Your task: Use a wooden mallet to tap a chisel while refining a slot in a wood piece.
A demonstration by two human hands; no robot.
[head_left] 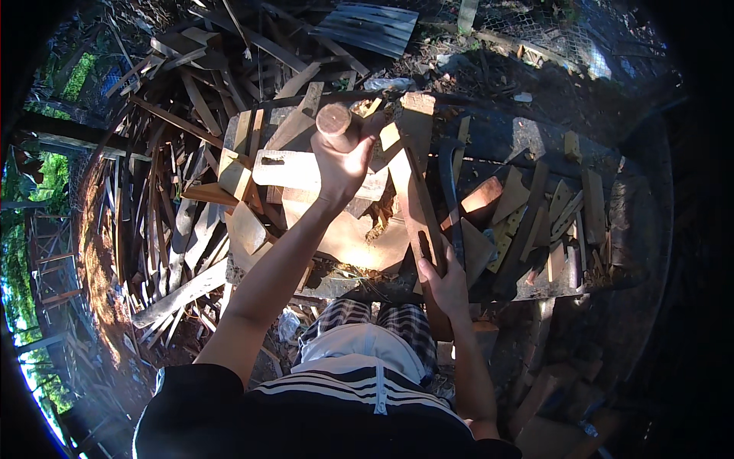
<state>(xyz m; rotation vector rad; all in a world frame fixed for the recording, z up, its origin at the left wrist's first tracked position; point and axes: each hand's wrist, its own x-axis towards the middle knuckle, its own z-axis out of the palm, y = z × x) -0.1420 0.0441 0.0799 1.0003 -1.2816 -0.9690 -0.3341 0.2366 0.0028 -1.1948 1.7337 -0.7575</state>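
Note:
My left hand (342,170) is wrapped round a thick round wooden piece (334,121) whose flat end faces up; whether it is a mallet or a handle I cannot tell. Beneath this hand lies a pale board (287,170) with a dark slot cut near its left end. My right hand (446,284) grips the near part of a long narrow wooden board (413,200), which slants away toward the far middle of the bench. A slot shows in that board just beyond my fingers. Wood shavings (378,218) lie between the two boards.
Wood offcuts (511,195) cover the right of the workbench (527,289), near a curved dark metal bar (449,180). Left of the bench rises a large heap of scrap wood (180,199). A corrugated sheet (367,29) lies beyond, and wire mesh (535,34) stands at the back.

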